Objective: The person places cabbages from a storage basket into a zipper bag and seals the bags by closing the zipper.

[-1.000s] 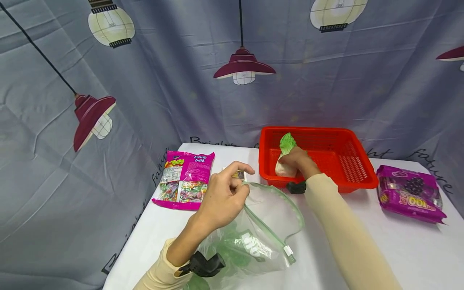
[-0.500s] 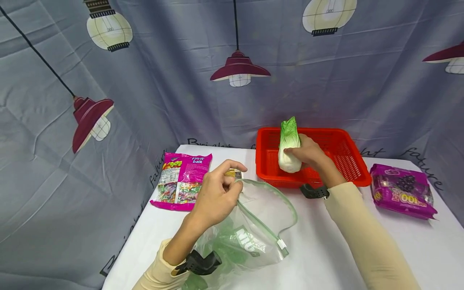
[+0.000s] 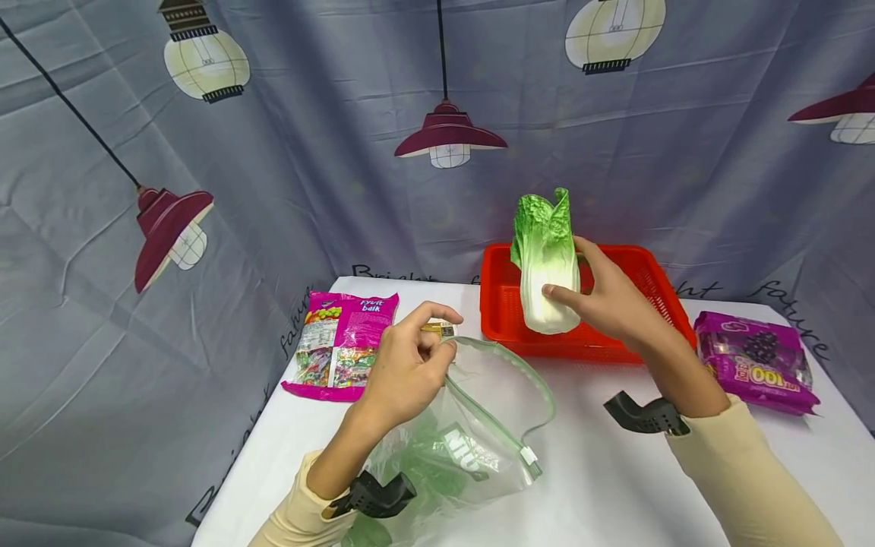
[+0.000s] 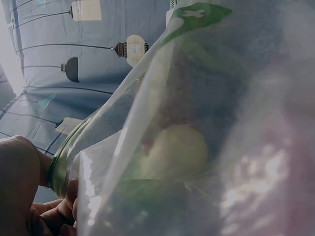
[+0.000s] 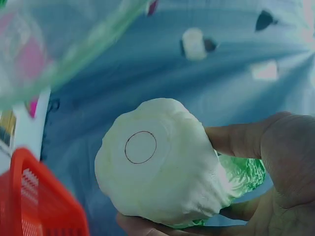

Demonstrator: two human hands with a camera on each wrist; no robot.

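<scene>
My right hand grips a napa cabbage by its white lower part and holds it upright above the front of the red basket. In the right wrist view the round white base of the cabbage faces the camera, with thumb and fingers around its sides. With my left hand I pinch the green-edged mouth of a clear zip bag, whose opening gapes toward the right. A white slider sits at the end of its seal. Green contents show through the bag, blurred by the plastic in the left wrist view.
A pink candy bag lies on the left of the white table. Behind the left hand, a small yellow-and-white packet is partly hidden. To the right of the basket lies a purple grape snack pack. A printed curtain hangs behind.
My right hand has lifted the napa cabbage up out of the red basket and brought it nearer. The left hand keeps its pinch on the zip bag, almost unmoved.
</scene>
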